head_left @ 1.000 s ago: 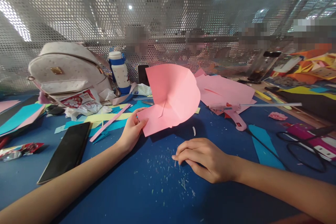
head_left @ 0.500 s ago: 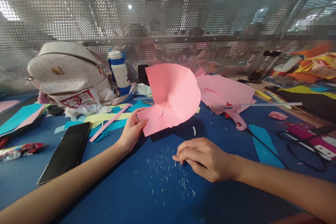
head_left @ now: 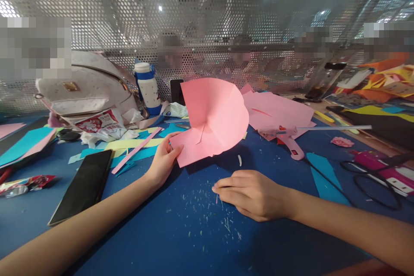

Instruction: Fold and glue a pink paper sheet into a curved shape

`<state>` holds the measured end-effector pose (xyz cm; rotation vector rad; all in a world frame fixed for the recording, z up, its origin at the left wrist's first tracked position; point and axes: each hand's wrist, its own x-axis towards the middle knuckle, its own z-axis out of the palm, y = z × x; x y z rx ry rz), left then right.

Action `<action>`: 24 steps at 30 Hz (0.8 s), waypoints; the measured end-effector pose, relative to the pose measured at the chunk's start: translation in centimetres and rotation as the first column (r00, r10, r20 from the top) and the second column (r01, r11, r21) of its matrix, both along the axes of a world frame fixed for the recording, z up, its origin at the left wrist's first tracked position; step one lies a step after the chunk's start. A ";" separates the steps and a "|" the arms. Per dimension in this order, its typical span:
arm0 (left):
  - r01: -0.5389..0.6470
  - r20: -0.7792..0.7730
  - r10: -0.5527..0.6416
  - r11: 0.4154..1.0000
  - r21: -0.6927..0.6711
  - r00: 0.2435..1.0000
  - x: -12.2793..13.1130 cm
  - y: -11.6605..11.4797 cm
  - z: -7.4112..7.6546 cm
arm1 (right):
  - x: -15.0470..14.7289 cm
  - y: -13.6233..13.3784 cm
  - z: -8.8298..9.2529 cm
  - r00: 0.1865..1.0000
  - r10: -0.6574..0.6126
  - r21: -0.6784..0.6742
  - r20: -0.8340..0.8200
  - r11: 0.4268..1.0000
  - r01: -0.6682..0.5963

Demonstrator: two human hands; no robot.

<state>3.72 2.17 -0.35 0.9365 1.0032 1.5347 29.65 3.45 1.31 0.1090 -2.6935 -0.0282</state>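
My left hand (head_left: 164, 158) pinches the near left corner of a sheet of pink paper (head_left: 216, 114) between thumb and fingers. The sheet is held up off the table, curled, with a rounded right edge and a slit near its middle. Low over the blue tabletop, my right hand (head_left: 250, 194) has its fingers drawn together, tips pointing left. Whether anything small is between those fingertips is hidden. Thin pale scraps (head_left: 226, 224) lie scattered just beside and below it, and a curved white sliver (head_left: 239, 160) lies beyond it.
A pink glue gun (head_left: 293, 138) with its stick lies right, before more pink paper (head_left: 278, 110). A purple power strip (head_left: 384, 170) and cable sit far right. A phone (head_left: 82, 183), coloured paper strips (head_left: 137, 151), backpack (head_left: 93, 90) and bottle (head_left: 148, 86) are left. Perforated metal stands behind.
My right hand has turned slightly, with its fingers straighter and closer together. The left hand and the pink paper have barely moved. A blurred patch now covers the upper left.
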 end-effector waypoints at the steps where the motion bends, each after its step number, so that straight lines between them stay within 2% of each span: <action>1: 0.000 -0.001 0.000 1.000 -0.002 1.000 0.0 0.0 0.0 | 0.0 -0.1 0.0 1.000 0.010 0.017 0.009 1.000 -0.011; 6: 0.001 -0.008 -0.001 1.000 -0.008 1.000 0.0 -0.1 0.0 | -0.1 -0.2 0.2 0.997 0.082 0.029 -0.011 0.996 -0.082; 14: -0.001 -0.006 0.002 1.000 0.009 1.000 -0.1 0.1 -0.2 | -0.3 -1.0 -0.1 0.996 -0.049 0.063 -0.077 0.997 0.054; 17: -0.005 -0.006 0.005 1.000 0.006 1.000 0.0 0.1 -0.2 | -0.3 -0.8 -0.4 0.995 -0.080 -0.093 -0.066 0.993 0.073; 20: -0.001 -0.010 0.001 1.000 0.005 1.000 0.1 0.1 -0.1 | -0.7 -0.6 -0.6 0.985 -0.147 -0.271 -0.089 0.955 0.118; 24: 0.004 -0.012 -0.004 1.000 0.003 1.000 0.1 0.1 -0.1 | -1.4 -0.6 -0.5 0.979 -0.181 -0.366 -0.090 0.920 0.137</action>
